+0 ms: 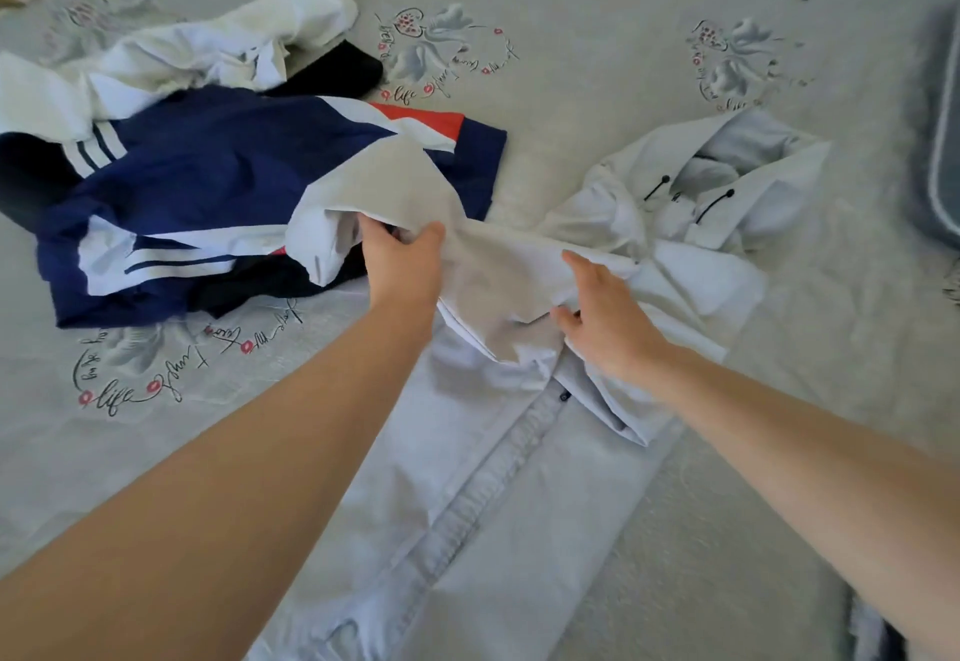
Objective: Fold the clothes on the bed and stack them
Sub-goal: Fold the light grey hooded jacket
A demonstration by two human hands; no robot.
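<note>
Left grip [402, 257] and right grip [602, 314] each pinch the pale blue shirt [498, 452] on the bed [597, 62].

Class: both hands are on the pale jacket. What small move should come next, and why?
Probably draw the sleeve across onto the pale jacket. The left hand pinches its bunched cloth, the right hand grips a fold, and the button placket already lies flat.
</note>
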